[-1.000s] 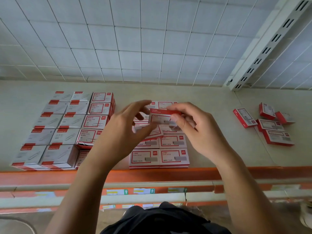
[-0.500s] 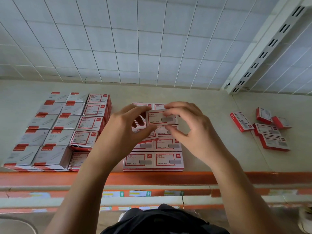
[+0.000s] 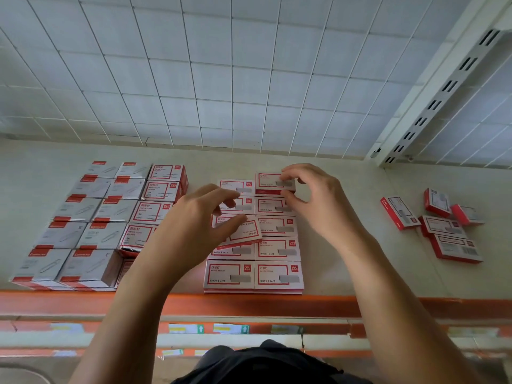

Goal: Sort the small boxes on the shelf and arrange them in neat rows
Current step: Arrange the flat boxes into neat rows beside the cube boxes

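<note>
Small red-and-white cardboard box, earlier held mid-air by both hands, now at 12 o'clock end of right row; right hand pinches it; left hand released, fingers relaxed; placement nearly complete.

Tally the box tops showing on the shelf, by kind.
Grey paper-clip boxes: 10
White, red-framed paper-clip boxes: 5, one half hidden by the left forearm
Centre staple boxes: 11, one pinched by the right hand
Loose boxes at right: 5
Total: 31
</note>
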{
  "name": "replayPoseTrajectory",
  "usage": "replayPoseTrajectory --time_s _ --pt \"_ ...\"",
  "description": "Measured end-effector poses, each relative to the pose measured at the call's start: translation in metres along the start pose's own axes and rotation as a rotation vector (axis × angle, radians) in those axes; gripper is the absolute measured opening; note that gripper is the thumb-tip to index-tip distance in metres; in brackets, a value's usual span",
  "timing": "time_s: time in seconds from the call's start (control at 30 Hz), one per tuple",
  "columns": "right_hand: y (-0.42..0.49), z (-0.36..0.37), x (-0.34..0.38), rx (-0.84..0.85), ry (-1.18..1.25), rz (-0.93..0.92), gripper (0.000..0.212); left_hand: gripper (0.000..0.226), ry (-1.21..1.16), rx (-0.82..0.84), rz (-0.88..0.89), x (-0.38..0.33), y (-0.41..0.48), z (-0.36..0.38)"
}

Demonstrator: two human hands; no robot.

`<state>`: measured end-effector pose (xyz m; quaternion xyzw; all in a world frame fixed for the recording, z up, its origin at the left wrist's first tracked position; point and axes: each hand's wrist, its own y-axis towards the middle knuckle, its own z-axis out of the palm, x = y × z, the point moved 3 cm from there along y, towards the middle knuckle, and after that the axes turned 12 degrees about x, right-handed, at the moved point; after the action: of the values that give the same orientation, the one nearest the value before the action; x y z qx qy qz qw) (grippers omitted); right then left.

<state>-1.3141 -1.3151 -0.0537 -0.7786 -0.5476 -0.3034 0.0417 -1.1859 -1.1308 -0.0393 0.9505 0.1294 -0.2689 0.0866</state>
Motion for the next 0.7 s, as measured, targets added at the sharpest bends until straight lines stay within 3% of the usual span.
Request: replayPoseTrajectory --time_s 0.3,0.47,0.7 --pt "0.0 0.002 -0.003 0.111 -0.054 0.09 0.023 0.068 -0.014 0.095 0.006 0.004 -0.01 -0.001" --pt "-0.015 -0.008 0.029 0.122 -0.014 -0.06 0.027 0.069 0.001 0.166 -0.007 0.009 -0.019 0.0" --pt "-0.031 0.012 0.054 0.327 0.127 -0.106 0.033 0.049 0.054 0.075 0.018 0.012 -0.022 0.003"
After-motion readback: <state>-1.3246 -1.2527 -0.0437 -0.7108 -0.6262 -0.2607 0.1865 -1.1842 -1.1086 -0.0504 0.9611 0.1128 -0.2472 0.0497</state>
